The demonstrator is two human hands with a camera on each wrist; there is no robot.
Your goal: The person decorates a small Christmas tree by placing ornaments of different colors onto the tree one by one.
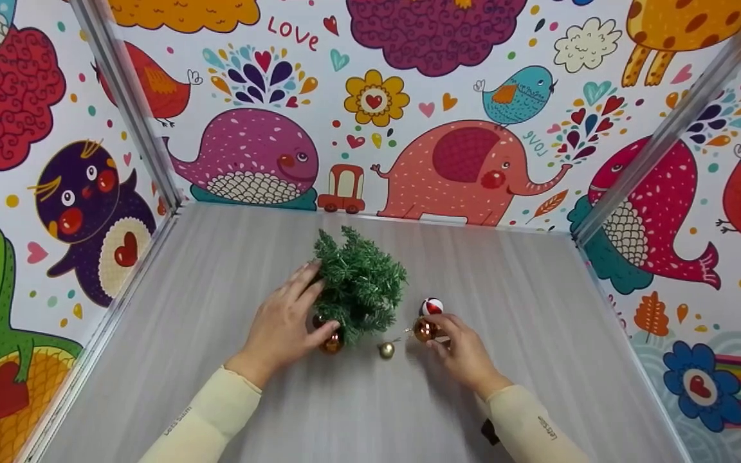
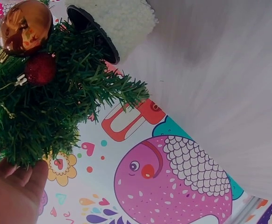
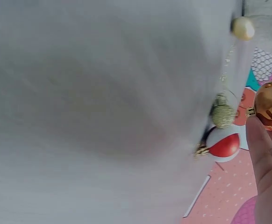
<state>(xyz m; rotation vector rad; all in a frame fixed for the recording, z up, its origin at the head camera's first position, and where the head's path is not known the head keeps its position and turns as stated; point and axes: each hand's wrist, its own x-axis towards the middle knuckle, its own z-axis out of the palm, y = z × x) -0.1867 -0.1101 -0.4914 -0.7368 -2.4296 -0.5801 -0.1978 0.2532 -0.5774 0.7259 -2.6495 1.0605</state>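
A small green artificial Christmas tree [image 1: 364, 276] stands on the table, its top toward the back wall in the head view. My left hand [image 1: 287, 321] holds its left side, fingers among the branches and thumb near a shiny copper bauble [image 1: 332, 342]. The left wrist view also shows a dark red glittery bauble [image 2: 40, 69] on the branches and the tree's fluffy white base [image 2: 126, 23]. Right of the tree, my right hand [image 1: 464, 354] pinches another copper bauble [image 3: 266, 105] between thumb and fingers. Its gold cap shows in the right wrist view.
On the table [image 1: 357, 411] lie a small gold bauble [image 1: 386, 350] and a red-and-white bauble [image 1: 431, 307]. A glittery gold bauble [image 3: 224, 115] lies beside the latter. A dark object [image 1: 489, 431] shows beside the right sleeve. Printed panels [image 1: 370, 161] enclose the back and sides.
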